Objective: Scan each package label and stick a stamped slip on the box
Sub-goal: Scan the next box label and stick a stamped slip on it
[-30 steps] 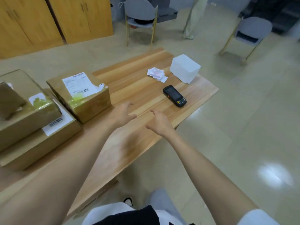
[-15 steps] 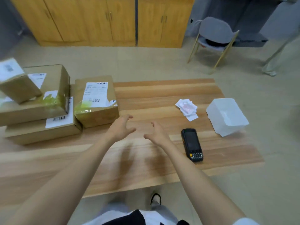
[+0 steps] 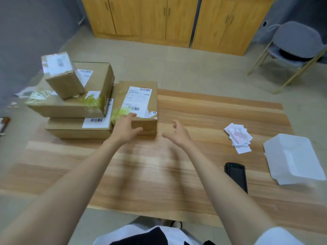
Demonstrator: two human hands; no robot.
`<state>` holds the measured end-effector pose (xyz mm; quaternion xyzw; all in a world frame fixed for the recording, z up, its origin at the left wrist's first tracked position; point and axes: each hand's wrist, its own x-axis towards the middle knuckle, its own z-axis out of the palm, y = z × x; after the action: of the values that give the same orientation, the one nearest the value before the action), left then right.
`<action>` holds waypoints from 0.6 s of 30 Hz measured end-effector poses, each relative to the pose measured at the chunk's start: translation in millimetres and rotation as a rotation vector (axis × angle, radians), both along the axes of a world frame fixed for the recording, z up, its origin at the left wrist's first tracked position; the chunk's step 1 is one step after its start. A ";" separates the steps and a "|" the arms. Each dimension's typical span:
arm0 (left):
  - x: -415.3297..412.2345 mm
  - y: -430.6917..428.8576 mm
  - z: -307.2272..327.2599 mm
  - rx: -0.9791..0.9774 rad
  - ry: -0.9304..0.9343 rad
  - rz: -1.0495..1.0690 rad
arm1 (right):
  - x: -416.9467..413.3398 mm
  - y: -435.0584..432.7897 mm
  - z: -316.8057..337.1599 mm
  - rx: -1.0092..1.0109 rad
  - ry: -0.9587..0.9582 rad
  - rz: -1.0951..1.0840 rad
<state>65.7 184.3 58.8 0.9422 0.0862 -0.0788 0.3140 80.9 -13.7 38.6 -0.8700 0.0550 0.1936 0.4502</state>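
A brown cardboard package (image 3: 141, 96) with a white barcode label lies on the wooden table (image 3: 194, 174), beside a stack of other packages (image 3: 74, 106). My left hand (image 3: 126, 129) touches this package's near left corner, fingers spread, thumb against its front face. To the package's right, my right hand (image 3: 177, 132) hovers just apart from it, fingers loosely curled and empty. A black handheld scanner (image 3: 236, 175) lies at the right, partly hidden by my right forearm. A small pile of white slips with red stamps (image 3: 238, 137) lies further right.
A white open box (image 3: 292, 158) sits at the table's right edge. A dark flat item (image 3: 3, 124) shows at the far left edge. Behind the table are wooden cabinets (image 3: 168, 20) and a grey chair (image 3: 297, 43).
The view has swung left. Both hands have reached forward to the labelled package, and my left hand now touches its near corner.
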 end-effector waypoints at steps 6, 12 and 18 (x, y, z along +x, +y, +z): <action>37.1 45.3 -9.6 0.041 0.013 0.109 | 40.4 47.2 0.9 0.112 0.031 -0.014; 56.9 57.7 -22.3 -0.110 0.050 0.134 | 60.3 72.5 -7.6 0.143 0.063 -0.011; 59.6 50.2 -24.9 -0.100 0.067 0.148 | 61.0 69.0 -11.3 0.140 0.058 -0.062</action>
<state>125.2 234.6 33.9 0.9131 0.1621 -0.0912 0.3627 141.8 55.3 27.3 -0.8282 0.0811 0.2082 0.5140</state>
